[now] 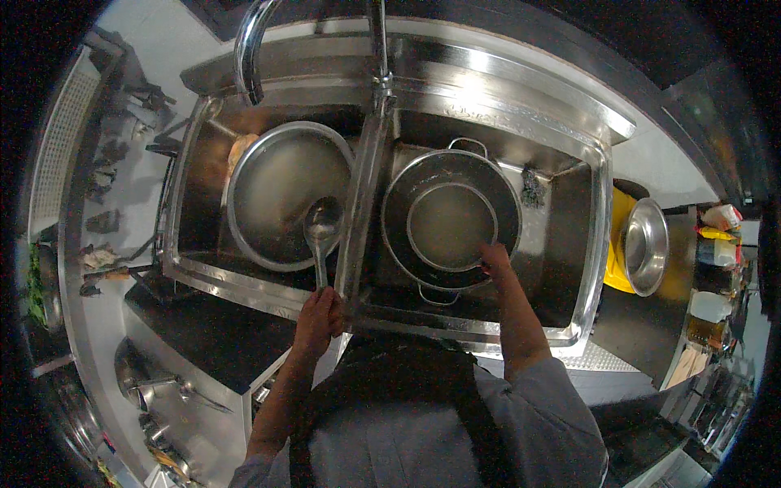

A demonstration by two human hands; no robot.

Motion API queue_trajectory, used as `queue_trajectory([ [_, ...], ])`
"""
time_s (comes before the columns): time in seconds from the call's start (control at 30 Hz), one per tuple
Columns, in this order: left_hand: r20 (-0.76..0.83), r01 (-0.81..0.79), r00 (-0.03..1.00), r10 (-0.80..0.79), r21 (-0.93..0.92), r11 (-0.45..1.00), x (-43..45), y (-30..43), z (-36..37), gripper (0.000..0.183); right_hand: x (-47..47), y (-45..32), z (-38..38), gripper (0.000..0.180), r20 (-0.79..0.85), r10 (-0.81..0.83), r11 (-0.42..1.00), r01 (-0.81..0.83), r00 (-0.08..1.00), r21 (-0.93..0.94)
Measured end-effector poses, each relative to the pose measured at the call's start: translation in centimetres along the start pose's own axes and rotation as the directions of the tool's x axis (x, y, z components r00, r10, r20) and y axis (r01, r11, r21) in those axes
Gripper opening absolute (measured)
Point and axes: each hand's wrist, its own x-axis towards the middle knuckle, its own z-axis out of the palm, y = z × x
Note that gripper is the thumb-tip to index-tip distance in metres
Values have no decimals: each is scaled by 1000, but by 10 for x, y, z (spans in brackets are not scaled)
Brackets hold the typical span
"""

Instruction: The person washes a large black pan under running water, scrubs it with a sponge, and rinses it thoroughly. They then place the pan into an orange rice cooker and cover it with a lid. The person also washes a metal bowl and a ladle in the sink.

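My left hand point(318, 320) is closed around the handle of a metal ladle point(323, 224). The ladle's bowl dips over a wide metal basin point(299, 126) that holds cloudy liquid point(274, 177), in the left compartment of a stainless steel double sink point(360, 201). In the right compartment stands a large two-handled pot point(448, 169). A smaller round vessel point(453, 186) with cloudy liquid sits within it. My right hand point(495, 259) grips the near right rim of that smaller vessel, its fingertips partly hidden.
A curved chrome faucet point(247, 61) overhangs the left compartment. A dark scouring pad point(534, 188) lies in the right one. To the right, a metal bowl point(647, 247) leans by a yellow container point(619, 244). Utensils hang or lie at far left, with a wooden-handled tool point(113, 276).
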Motion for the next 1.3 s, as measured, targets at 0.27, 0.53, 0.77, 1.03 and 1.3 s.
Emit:
queue_trajectory([
  [0.27,-83,19,996,-23,-53,998,-3,-2,1,21,-24,-42,-3,13,-88,-54,998,57,995,34],
  [0.53,-78,3,997,-9,-75,997,2,-14,-8,22,-11,-32,-8,16,-117,-54,998,49,992,-45],
  [0.77,-65,7,998,-10,-46,999,1,-11,-8,21,21,0,-49,14,393,-447,475,586,803,-657],
  [1.03,-138,3,990,4,55,998,-7,-16,-3,21,-16,-65,-65,16,341,-331,746,465,880,-476],
  [1.3,-99,-321,894,438,542,777,-12,-56,-11,21,-18,-97,-92,19,387,-634,291,669,670,-684],
])
